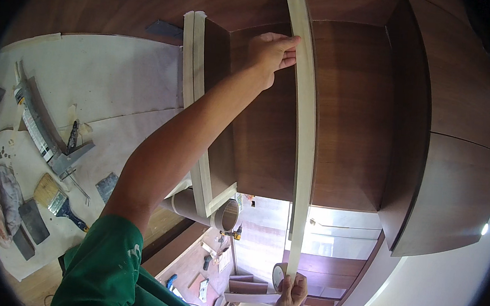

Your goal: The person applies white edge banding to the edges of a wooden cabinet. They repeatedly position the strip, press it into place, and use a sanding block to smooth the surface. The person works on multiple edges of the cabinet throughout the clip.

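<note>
Head view: my left hand [272, 51], top centre, has fingertips against the tape strip [306, 140]; can't tell if they pinch it. My right hand [294, 293], bottom centre, grips the roll [278, 277]. Strip runs top edge to roll; brush [54, 197] lower left.

Worker's clothing: deep-green shirt [152, 297] | Left sleeve [101, 265]: short, ending above the elbow [136, 165] | Pale smudges [134, 251]: small, irregular, whitish, on the sleeve's side | Left forearm [202, 119]: bare | Left hand [270, 53] and right hand [293, 293]: bare
</note>
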A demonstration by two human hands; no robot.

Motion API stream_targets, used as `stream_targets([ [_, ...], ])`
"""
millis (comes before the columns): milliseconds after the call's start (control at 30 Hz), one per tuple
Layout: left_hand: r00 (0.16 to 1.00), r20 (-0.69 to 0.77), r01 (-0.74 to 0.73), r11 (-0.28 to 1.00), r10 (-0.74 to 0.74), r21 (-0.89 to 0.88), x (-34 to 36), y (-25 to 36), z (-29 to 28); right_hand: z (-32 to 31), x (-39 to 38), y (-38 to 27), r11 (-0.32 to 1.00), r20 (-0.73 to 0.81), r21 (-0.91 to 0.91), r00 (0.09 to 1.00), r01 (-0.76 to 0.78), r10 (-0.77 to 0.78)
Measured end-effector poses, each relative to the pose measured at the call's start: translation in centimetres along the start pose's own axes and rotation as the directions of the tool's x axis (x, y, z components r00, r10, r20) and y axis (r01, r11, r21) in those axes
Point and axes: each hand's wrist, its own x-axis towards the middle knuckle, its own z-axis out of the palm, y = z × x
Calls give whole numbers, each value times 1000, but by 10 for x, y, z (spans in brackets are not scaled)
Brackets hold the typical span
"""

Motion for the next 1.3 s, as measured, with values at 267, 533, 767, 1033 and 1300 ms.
stream_targets([
  [267,999,-34,-11,1000,12,21,-1,-3,1,2,-1,-1,1000,-11,15,1000,5,-4],
  [533,997,-63,-29,997,33,76,-7,1,2,2,0,1,999,-6,20,1000,28,-28],
  [767,997,-67,-37,995,43,94,-8,4,3,1,-2,0,1000,-2,28,1000,12,-12],
  [1033,996,-83,-32,993,42,114,-5,5,3,3,-2,-5,1000,-3,13,1000,21,-21],
  [1300,999,-52,-3,988,11,156,-2,4,0,3,-4,-6,1000,-21,4,999,25,-25],
])
